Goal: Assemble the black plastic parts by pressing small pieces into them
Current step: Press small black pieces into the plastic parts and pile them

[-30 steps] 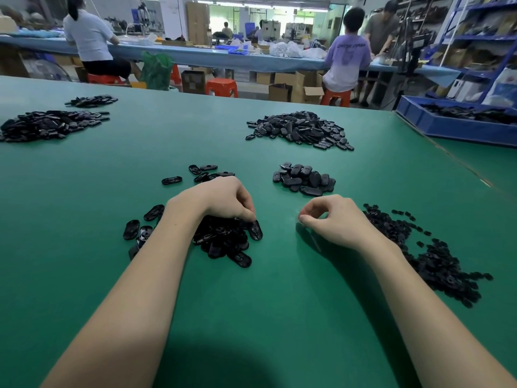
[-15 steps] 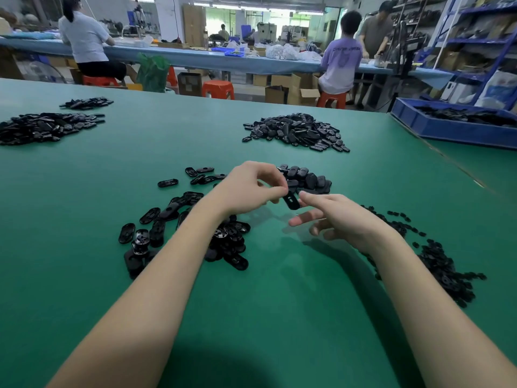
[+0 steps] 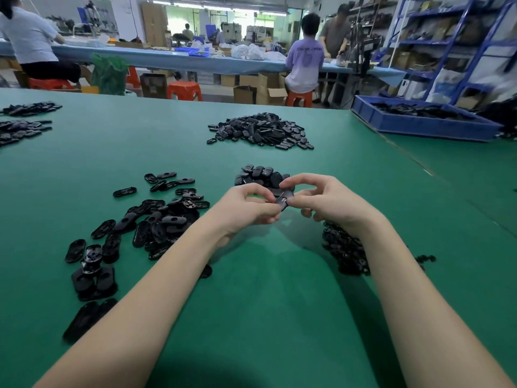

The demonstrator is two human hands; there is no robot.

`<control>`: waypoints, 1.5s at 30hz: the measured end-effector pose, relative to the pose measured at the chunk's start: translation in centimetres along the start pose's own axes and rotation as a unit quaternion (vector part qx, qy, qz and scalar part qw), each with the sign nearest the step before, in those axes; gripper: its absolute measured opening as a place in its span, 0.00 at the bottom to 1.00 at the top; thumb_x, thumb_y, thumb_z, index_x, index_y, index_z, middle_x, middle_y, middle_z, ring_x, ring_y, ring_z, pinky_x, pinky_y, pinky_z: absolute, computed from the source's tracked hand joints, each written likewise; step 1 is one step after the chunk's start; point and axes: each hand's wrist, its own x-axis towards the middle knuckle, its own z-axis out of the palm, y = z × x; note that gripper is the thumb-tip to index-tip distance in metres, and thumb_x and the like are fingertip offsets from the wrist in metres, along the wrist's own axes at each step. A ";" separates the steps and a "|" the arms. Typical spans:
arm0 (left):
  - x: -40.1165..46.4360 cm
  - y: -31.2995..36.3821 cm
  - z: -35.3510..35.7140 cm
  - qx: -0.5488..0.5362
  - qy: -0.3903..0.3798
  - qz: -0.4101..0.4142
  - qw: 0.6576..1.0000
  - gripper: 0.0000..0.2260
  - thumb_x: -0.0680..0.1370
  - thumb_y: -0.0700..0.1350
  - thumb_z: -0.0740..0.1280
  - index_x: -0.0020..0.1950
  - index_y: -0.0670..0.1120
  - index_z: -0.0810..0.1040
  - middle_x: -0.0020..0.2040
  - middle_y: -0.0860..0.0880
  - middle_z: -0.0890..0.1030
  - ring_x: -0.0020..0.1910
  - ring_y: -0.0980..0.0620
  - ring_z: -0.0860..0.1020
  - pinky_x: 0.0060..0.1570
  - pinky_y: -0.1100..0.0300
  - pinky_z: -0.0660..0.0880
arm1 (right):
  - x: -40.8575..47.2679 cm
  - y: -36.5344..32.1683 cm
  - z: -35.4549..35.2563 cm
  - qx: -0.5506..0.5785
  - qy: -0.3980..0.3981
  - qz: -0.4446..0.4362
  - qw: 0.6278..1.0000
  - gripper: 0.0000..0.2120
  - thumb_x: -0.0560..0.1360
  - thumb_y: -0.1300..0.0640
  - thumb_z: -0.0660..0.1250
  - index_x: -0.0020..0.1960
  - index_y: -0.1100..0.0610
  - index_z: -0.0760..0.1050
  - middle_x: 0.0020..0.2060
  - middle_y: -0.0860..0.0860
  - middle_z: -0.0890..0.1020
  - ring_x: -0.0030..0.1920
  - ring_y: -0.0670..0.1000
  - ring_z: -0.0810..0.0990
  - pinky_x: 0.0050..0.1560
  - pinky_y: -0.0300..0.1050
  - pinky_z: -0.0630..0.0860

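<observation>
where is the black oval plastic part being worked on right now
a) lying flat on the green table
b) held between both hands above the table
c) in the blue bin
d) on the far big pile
b: the left hand and right hand both pinch the black oval plastic part above the green table.

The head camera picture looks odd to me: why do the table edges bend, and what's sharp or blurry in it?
Head view: a wide-angle lens curves the green table and stretches the forearms. The left hand, right hand and the black part they pinch look sharp. The blue shelving at far right is smeared. Soft overhead light throws faint shadows under the arms.
</observation>
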 end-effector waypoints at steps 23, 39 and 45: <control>0.3 -1.2 0.6 -0.082 0.066 -0.033 0.994 0.12 0.77 0.29 0.68 0.59 0.38 0.79 0.51 0.38 0.81 0.42 0.46 0.83 0.50 0.62 0.82 | 0.2 2.9 -1.7 -0.425 0.189 0.145 0.873 0.05 0.72 0.49 0.73 0.48 0.43 0.85 0.52 0.48 0.86 0.54 0.56 0.82 0.47 0.43 0.72; 0.1 -1.1 0.3 -0.109 0.069 -0.019 0.992 0.10 0.76 0.33 0.72 0.55 0.42 0.77 0.50 0.38 0.85 0.44 0.47 0.86 0.49 0.63 0.82 | 0.6 1.0 0.8 0.078 0.048 0.033 0.995 0.06 0.77 0.57 0.71 0.48 0.48 0.86 0.41 0.46 0.87 0.26 0.44 0.67 0.27 0.33 0.63; 0.0 -0.8 0.3 -0.090 0.052 0.010 0.995 0.08 0.76 0.33 0.71 0.53 0.41 0.82 0.49 0.40 0.86 0.43 0.49 0.85 0.48 0.64 0.81 | 0.8 1.1 1.0 0.108 0.067 0.033 0.991 0.02 0.75 0.57 0.74 0.47 0.52 0.83 0.43 0.49 0.88 0.24 0.46 0.69 0.27 0.35 0.63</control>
